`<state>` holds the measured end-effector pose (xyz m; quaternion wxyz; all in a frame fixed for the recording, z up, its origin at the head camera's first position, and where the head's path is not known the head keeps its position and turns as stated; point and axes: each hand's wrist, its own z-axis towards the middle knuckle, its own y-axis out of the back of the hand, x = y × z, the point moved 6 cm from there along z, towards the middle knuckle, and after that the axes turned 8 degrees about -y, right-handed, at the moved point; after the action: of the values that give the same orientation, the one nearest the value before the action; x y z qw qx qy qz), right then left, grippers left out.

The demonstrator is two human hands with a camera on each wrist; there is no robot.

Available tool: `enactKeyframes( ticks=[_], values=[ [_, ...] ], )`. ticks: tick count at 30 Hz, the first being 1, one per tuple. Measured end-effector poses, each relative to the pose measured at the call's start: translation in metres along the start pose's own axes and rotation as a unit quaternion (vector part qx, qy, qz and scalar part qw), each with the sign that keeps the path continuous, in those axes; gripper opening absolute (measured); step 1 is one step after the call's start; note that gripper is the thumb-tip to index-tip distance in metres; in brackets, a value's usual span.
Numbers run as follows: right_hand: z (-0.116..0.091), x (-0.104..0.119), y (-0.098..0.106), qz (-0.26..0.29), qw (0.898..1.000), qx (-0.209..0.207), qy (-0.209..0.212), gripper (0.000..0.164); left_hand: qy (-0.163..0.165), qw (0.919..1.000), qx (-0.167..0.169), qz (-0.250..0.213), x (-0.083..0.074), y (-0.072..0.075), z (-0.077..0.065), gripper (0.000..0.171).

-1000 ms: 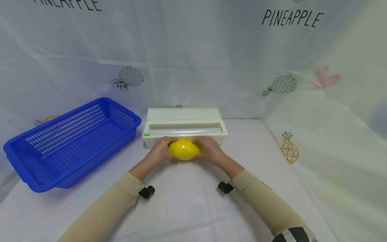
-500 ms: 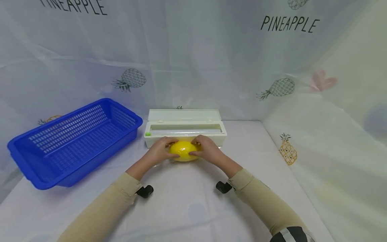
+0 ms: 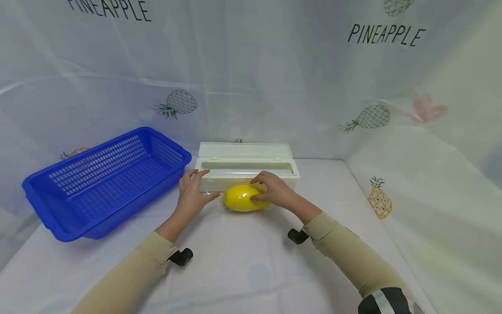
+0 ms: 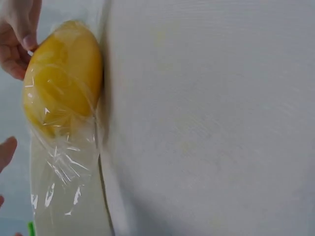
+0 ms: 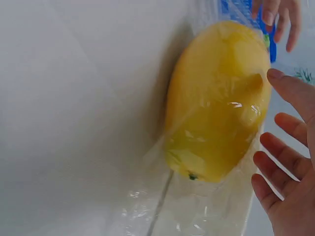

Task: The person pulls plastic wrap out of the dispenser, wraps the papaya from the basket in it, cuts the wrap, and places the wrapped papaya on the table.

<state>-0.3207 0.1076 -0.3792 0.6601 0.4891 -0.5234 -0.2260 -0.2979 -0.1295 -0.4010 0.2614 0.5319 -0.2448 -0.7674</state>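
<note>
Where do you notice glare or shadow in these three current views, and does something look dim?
Head view: small bright highlight on the yellow fruit, soft shadows on the white cloth beside the sleeves; left wrist view: dimmer picture, white glints on the clear film; right wrist view: also dim, glints on the film, soft shadow left of the fruit.

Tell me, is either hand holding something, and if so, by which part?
The left hand holds nothing. The right hand is at the right end of the film-wrapped yellow fruit; whether it grips or merely touches there cannot be told.
</note>
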Motion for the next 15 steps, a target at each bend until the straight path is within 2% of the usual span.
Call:
enactKeyframes(
  ticks=[3, 5, 8, 12, 15],
  values=[
    [0.009, 0.005, 0.005, 0.019, 1.0, 0.018, 0.009, 0.048, 0.035, 0.9992, -0.009, -0.019, 0.012, 0.005, 0.001, 0.084],
    [0.017, 0.011, 0.008, 0.034, 0.999, 0.032, 0.023, 0.048, 0.047, 0.9981, -0.004, -0.04, 0.02, 0.007, 0.004, 0.087],
    [0.034, 0.021, 0.01, 0.048, 0.997, 0.054, 0.042, 0.046, 0.055, 0.9958, 0.017, -0.071, 0.032, 0.007, 0.012, 0.087],
    [0.056, 0.039, 0.008, 0.056, 0.992, 0.083, 0.081, 0.043, 0.072, 0.9869, 0.056, -0.133, 0.047, 0.001, 0.022, 0.083],
    [0.074, 0.055, 0.003, 0.055, 0.987, 0.101, 0.111, 0.037, 0.073, 0.9816, 0.078, -0.158, 0.056, -0.003, 0.03, 0.082]
  ],
)
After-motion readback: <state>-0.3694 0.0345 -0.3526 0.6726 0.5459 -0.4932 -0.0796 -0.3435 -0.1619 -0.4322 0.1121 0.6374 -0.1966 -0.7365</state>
